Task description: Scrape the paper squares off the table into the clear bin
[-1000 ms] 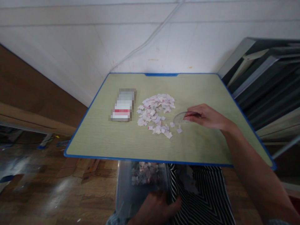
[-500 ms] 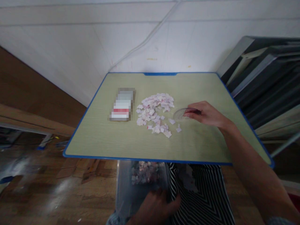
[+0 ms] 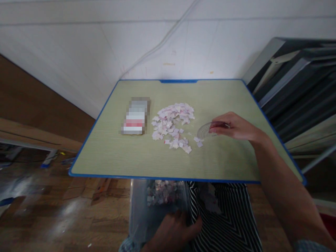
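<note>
My right hand [image 3: 228,126] is closed on a clear half-round plastic protractor [image 3: 204,131], held tilted over the right part of the folding table. Right by its curved edge lie a couple of small white paper scraps [image 3: 198,141]. Farther left spreads a loose pile of torn paper scraps [image 3: 173,115], some with pink marks. Below the table's front edge, my left hand [image 3: 174,229] is curled at the right rim of a clear plastic bin [image 3: 136,217], its fingers in shadow. Inside that bin is a heap of small pale and reddish pieces [image 3: 162,192].
A blurred-out box-like object [image 3: 135,117] lies left of the pile on the blue-edged table [image 3: 105,154]. Black-and-white striped cloth [image 3: 231,217] covers my lap beside the bin, with paper scraps on it. Dark folded panels [image 3: 296,80] lean at the right against the wall.
My right hand and the protractor have shifted slightly right. One loose scrap has moved right, away from the pile, and now sits beside another. My left hand stays in place.
</note>
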`<action>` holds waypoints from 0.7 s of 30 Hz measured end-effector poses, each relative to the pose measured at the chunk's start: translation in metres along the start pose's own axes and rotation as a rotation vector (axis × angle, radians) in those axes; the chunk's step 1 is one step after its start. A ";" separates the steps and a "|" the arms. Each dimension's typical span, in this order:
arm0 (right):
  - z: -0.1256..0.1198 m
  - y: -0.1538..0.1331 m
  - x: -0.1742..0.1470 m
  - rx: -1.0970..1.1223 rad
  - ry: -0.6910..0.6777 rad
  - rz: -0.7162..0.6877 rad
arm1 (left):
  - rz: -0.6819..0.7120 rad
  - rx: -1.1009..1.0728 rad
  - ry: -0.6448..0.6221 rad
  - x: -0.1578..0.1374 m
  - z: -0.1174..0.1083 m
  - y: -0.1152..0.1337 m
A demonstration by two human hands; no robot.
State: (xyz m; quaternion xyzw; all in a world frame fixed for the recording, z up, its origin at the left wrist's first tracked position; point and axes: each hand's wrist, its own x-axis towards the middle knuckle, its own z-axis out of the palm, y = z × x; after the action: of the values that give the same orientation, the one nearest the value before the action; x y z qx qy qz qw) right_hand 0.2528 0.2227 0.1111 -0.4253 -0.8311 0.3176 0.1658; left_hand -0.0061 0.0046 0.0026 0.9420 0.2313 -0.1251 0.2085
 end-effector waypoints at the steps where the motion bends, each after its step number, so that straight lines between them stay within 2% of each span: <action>1: -0.001 0.000 -0.001 -0.004 0.009 0.002 | 0.000 -0.003 -0.012 0.000 -0.001 0.000; 6: -0.002 0.000 -0.002 -0.017 -0.062 0.016 | -0.001 -0.001 -0.011 0.001 -0.002 -0.001; 11: 0.004 -0.002 0.002 -0.036 0.092 0.024 | -0.010 0.011 0.029 0.001 0.003 0.000; 16: 0.015 0.001 0.009 -0.056 0.093 0.025 | -0.005 -0.005 0.011 0.000 0.005 0.000; 21: 0.015 0.002 0.009 -0.079 0.196 0.024 | -0.014 0.001 -0.043 0.001 0.001 0.000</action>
State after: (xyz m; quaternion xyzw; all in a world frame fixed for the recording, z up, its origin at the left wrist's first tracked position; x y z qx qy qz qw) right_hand 0.2401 0.2253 0.0982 -0.4705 -0.8176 0.2434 0.2258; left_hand -0.0056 0.0046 0.0013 0.9376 0.2333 -0.1468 0.2121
